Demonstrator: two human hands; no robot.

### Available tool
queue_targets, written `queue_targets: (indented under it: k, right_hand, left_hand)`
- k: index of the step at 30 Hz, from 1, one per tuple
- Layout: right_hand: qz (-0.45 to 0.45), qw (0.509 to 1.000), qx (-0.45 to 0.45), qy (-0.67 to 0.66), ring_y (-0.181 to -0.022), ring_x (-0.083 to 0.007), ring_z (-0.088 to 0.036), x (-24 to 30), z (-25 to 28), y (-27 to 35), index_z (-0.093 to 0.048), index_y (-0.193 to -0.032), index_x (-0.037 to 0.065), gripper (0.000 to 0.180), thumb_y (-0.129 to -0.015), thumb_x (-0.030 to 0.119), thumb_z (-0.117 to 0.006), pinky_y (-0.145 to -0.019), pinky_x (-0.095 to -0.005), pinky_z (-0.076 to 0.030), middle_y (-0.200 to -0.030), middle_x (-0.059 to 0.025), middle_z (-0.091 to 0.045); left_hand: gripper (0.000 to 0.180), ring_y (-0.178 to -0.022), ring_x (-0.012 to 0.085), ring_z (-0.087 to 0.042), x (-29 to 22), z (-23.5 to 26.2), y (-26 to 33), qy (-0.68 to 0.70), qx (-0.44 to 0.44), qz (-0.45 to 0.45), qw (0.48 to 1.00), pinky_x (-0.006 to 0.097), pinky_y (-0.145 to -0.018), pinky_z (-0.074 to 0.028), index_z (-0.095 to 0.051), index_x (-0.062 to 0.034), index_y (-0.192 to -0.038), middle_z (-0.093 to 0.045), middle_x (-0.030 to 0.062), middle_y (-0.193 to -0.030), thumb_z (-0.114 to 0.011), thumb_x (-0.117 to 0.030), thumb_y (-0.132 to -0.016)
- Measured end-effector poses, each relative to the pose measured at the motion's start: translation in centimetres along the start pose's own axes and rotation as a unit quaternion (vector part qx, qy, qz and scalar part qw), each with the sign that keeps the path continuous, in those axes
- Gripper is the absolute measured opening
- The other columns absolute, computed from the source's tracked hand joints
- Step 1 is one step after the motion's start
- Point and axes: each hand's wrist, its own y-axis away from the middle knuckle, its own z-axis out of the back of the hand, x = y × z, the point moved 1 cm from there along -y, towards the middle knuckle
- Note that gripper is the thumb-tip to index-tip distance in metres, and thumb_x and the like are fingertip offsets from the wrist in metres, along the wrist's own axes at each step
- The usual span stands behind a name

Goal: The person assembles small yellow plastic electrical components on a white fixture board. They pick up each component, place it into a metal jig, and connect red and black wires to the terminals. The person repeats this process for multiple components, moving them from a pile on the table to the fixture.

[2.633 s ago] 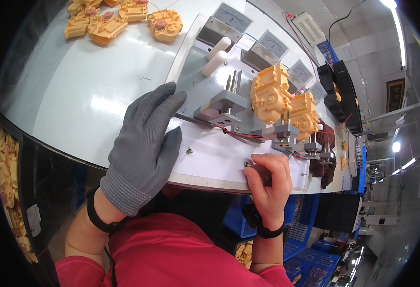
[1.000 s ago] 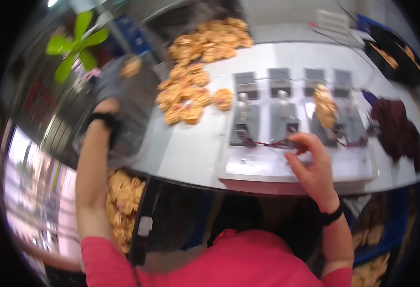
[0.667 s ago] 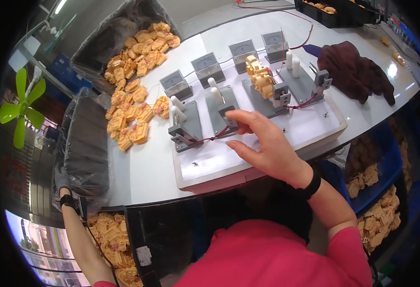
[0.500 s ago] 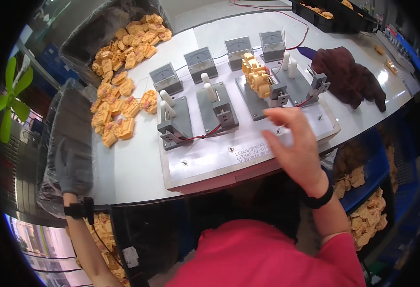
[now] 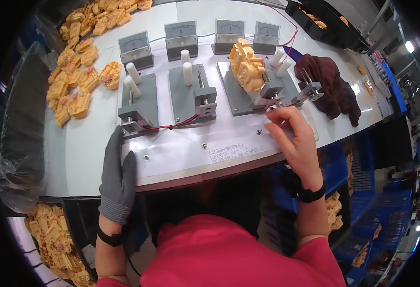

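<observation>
A white-topped test fixture [image 5: 171, 162] lies before me, carrying several grey stations, each with white pegs and a metal bracket. On the station right of the middle stands a yellow plastic gearbox housing [image 5: 248, 67], against a grey bracket [image 5: 269, 93]. My right hand [image 5: 296, 143], bare, is just in front of that bracket; its thumb and forefinger are curved with a gap between them, and I see nothing held. My left hand [image 5: 116, 179], in a grey glove, rests at the fixture's front left corner, fingers stretched out, holding nothing visible.
Several analog meters [image 5: 181, 38] stand behind the stations. Loose yellow housings [image 5: 73, 81] are piled on the left of the table. A dark brown cloth [image 5: 322, 81] lies on the right, with a black tray [image 5: 324, 26] beyond. A plastic-lined bin [image 5: 21, 110] is at far left.
My left hand has come from the bin at the left to the fixture's front left corner. My right thumb and forefinger have drawn closer together near the bracket. The whole view has shifted.
</observation>
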Motion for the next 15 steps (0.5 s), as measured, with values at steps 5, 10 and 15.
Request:
queue_targets:
  k: [5,10,15]
  right_hand:
    - [0.017,0.998,0.057,0.006,-0.096,-0.026,-0.062,0.4,0.4,0.0,-0.067,-0.102,0.002,0.017,-0.088,0.008,-0.074,-0.086,-0.0356,-0.048,-0.1,-0.0093,-0.065]
    - [0.025,0.997,0.063,0.041,-0.099,-0.029,-0.06,0.1,-0.3,-0.1,-0.068,-0.095,0.003,0.01,-0.087,0.006,-0.073,-0.089,-0.037,-0.046,-0.1,-0.0093,-0.065]
    - [0.014,0.997,0.046,0.053,-0.098,-0.0296,-0.061,0.3,-0.8,-0.1,-0.068,-0.094,0.003,0.009,-0.087,0.006,-0.073,-0.089,-0.0378,-0.046,-0.098,-0.0102,-0.065]
  left_hand:
    - [0.051,-0.142,0.0327,-0.043,0.0,-0.8,0.1,0.036,-0.016,0.05,0.998,0.039,-0.118,-0.031,-0.036,0.0039,-0.152,-0.044,0.023,-0.152,-0.043,-0.014,-0.105]
    - [0.051,-0.143,0.031,-0.042,-0.5,-0.7,0.2,0.056,-0.015,0.086,0.995,0.039,-0.119,-0.03,-0.035,0.003,-0.153,-0.044,0.0214,-0.152,-0.041,-0.011,-0.104]
    - [0.052,-0.143,0.0317,-0.042,-0.5,-0.6,0.3,0.063,-0.015,0.074,0.995,0.04,-0.119,-0.03,-0.036,0.0029,-0.153,-0.044,0.0215,-0.152,-0.043,-0.012,-0.103]
